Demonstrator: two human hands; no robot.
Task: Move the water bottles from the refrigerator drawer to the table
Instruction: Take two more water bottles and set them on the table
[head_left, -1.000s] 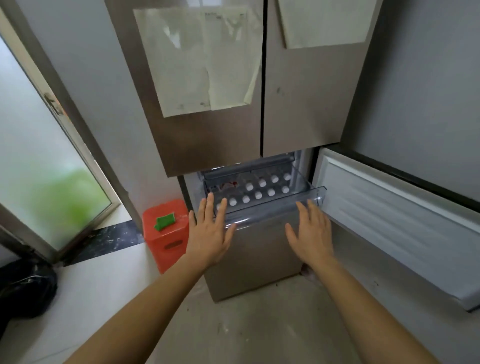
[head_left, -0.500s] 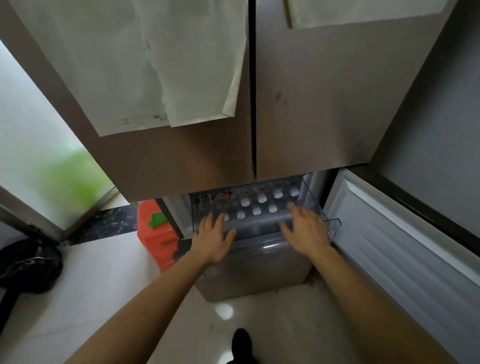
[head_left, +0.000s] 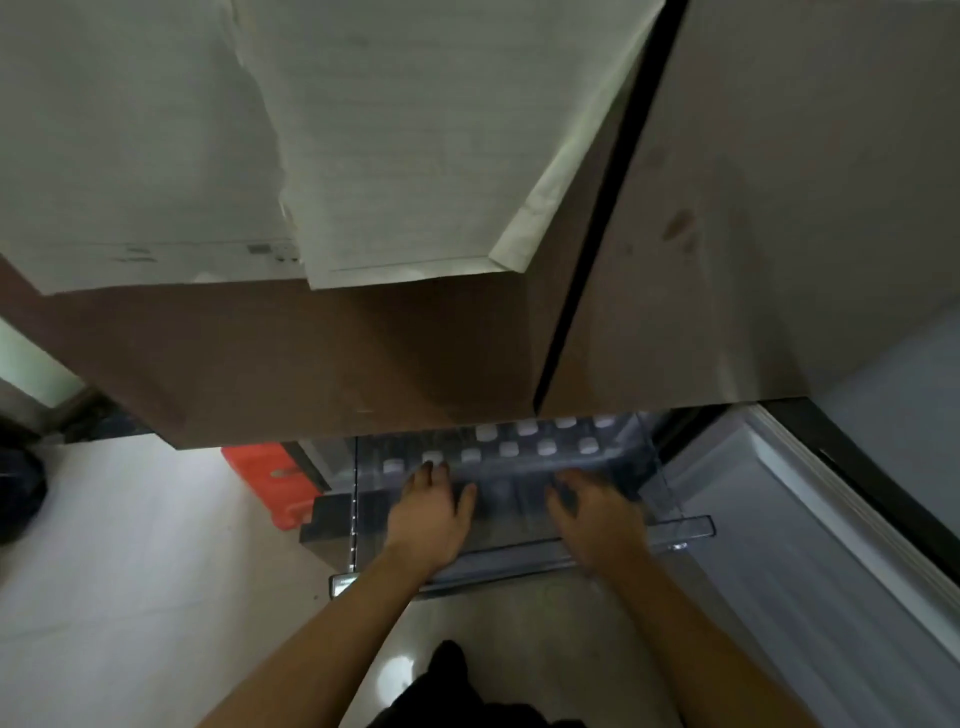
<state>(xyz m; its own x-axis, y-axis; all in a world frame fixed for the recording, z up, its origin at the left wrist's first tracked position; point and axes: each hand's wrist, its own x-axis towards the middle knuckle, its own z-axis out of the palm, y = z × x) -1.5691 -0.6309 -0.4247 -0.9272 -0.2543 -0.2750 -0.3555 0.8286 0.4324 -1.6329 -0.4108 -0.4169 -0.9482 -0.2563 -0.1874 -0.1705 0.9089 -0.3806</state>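
A clear plastic refrigerator drawer stands pulled out below the brown fridge doors. Several water bottles with white caps stand upright in rows inside it. My left hand reaches down into the drawer's left part, its fingertips at a white cap. My right hand reaches into the right part, fingers pointing down among the bottles. The picture is blurred, so I cannot tell whether either hand holds a bottle. No table is in view.
The brown fridge doors with taped paper sheets hang close overhead. An open lower door juts out on the right. A red container sits on the floor left of the drawer. A dark bag lies far left.
I have come closer to the fridge and the view tilts down. Both hands went from hovering at the drawer's front rim to reaching inside among the bottle caps.
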